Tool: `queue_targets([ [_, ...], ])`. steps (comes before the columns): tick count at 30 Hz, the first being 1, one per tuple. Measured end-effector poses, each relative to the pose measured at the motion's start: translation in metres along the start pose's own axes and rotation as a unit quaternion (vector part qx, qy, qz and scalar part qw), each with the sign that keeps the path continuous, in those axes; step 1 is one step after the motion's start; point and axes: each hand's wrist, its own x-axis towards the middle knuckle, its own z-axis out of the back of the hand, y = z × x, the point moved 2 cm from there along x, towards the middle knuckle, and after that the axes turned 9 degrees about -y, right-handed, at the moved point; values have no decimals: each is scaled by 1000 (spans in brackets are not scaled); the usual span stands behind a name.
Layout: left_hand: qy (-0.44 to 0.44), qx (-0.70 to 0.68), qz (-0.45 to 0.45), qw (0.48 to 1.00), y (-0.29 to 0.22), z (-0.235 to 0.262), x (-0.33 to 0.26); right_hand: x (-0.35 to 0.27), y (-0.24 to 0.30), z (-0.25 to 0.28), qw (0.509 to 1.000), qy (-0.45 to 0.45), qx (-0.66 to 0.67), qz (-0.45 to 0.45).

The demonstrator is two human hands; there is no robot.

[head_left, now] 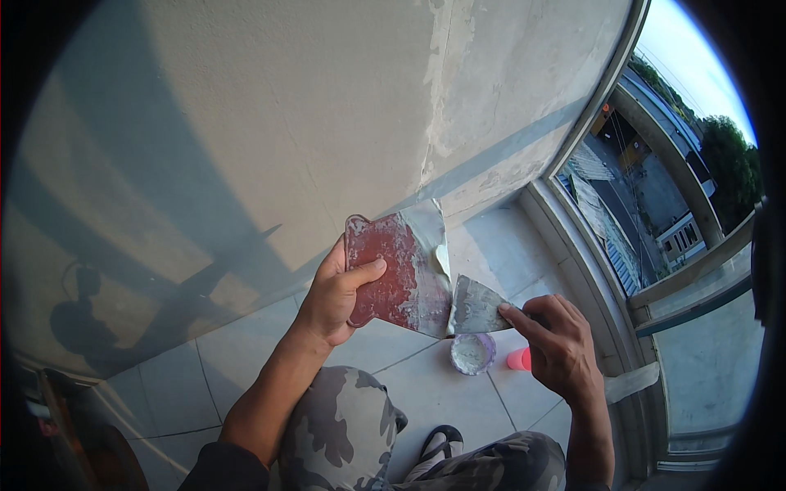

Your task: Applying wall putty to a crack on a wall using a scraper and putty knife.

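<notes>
Frame centre: left hand [332, 290] grips a wide red scraper with pale metal blade [393, 274]. Lower right: right hand [561, 340], fingers pinching a flared grey metal putty knife [479, 306], long axis leftward, broad edge meeting the scraper's right edge.

- No text, label, number or sign could be read.
- The red board [383, 274] and the metal scraper [477, 305] showed no legible lettering.
- The round tub [491, 353] and the pink cup [519, 358] bore no readable print.
- Beyond the window [706, 385], any signs were too small to tell.
</notes>
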Motion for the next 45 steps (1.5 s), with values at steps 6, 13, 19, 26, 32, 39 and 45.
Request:
queue_targets([
  [6, -12, 10, -29, 999, 4, -5, 2, -1, 19, 3, 996, 19, -34, -75],
  [13, 1, 30, -27, 999, 7, -10, 2, 2, 15, -7, 995, 9, -49, -89],
  [19, 32, 53, 3, 998, 7, -10, 3, 6, 6, 5, 995, 1, -77, -60],
  [26, 51, 59, 31, 997, 10, -9, 1, 12, 4, 8, 996, 8, -83, -10],
  [32, 57, 55, 38, 996, 9, -11, -2, 15, 9, 7, 995, 35, -97, 2],
  [39, 52, 122, 47, 990, 13, -14, -2, 24, 12, -2, 993, 63, -92, 25],
  [45, 52, 198, 26, 979, 18, -11, -2, 28, 5, -22, 996, 57, -58, 37],
])
